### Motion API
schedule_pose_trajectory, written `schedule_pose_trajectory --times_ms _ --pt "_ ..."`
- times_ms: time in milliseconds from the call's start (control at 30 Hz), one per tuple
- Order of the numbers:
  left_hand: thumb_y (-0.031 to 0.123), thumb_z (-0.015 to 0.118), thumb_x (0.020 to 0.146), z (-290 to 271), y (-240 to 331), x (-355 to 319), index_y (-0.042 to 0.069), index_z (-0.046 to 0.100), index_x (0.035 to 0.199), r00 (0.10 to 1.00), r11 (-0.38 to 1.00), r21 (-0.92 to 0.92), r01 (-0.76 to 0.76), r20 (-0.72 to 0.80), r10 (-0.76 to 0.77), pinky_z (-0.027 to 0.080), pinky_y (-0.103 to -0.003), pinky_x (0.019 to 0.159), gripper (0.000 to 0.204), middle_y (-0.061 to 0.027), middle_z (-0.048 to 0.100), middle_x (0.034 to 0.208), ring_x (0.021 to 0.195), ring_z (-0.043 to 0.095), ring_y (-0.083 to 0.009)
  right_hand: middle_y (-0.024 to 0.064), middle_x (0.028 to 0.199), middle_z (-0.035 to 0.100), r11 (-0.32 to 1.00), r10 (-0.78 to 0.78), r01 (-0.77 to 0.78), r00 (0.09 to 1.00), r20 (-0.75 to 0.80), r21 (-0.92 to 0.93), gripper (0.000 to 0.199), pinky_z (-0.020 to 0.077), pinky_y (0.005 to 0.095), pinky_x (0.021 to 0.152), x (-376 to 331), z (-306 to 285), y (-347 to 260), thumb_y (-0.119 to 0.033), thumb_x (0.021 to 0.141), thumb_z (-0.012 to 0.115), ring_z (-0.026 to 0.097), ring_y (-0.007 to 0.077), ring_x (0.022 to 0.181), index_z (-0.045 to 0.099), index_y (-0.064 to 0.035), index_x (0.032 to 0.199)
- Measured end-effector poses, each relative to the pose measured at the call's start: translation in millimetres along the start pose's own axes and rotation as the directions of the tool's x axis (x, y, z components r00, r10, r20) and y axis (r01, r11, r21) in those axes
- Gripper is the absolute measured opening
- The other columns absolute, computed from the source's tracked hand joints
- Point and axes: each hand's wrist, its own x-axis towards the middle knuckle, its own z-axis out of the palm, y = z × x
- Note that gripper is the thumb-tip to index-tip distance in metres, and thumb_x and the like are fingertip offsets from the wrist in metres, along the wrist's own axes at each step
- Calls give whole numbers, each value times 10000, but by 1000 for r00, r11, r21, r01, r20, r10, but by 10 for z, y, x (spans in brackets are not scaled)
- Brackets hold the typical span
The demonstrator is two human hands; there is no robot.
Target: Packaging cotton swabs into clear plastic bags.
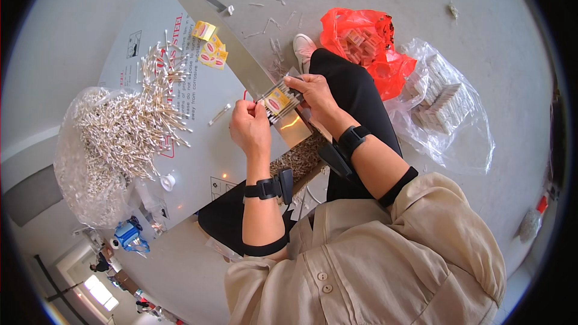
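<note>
Between my two hands, over the near edge of the metal-topped table, is a small clear pack of cotton swabs with a yellow label card inside. My left hand pinches its left end, fingers closed. On the other end, my right hand grips with thumb and fingers. A big heap of loose cotton swabs spills from a clear plastic bag on the table's left. Several yellow label cards lie farther back on the tabletop. One or two loose swabs rest just left of my left hand.
Below the table edge, a box of cotton swabs sits between my legs. On the floor to the right are a red plastic bag with small packs inside and a clear bag of stacked white packs. A blue object stands beyond the table's left corner.
</note>
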Motion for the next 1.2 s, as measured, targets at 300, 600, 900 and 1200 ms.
schedule_pose_trajectory --times_ms 300,600,900,1200 --pt "368 617 902 -18 -168 -194 13 420 1376 895 857 278 -433 18 446 304 -514 1072 624 -224 398 1436 1343 345 -406 0 636 536 971 136 -141 990 36 196 176 368 234 438 -156 -108 -57 -151 897 668 437 86 496 624 -53 758" --pt "583 401 951 85 -68 -559 -24 175 1505 948 832 457 -313 196 249 80 -583 1147 853 -231 152 1573 1473 91 -381 0 645 516 944 111 -131 990 82 303 162 375 219 464 -253 -110 48 -77 874 683 466 90 540 593 -71 739" --pt "574 445 936 86 -65 -520 -23 160 1509 934 857 372 -356 139 328 91 -599 1141 875 -229 144 1577 1470 93 -392 -41 637 578 1000 -15 15 999 34 21 185 345 206 456 -164 -3 -14 -244 853 736 463 53 494 662 -97 769" --pt "489 548 910 79 -64 -501 -25 222 1491 944 882 337 -328 145 295 107 -589 1142 842 -224 225 1558 1462 162 -382 -23 705 632 978 -195 195 981 0 -79 138 438 236 572 -250 82 -81 -133 871 708 523 62 591 699 -1 832"
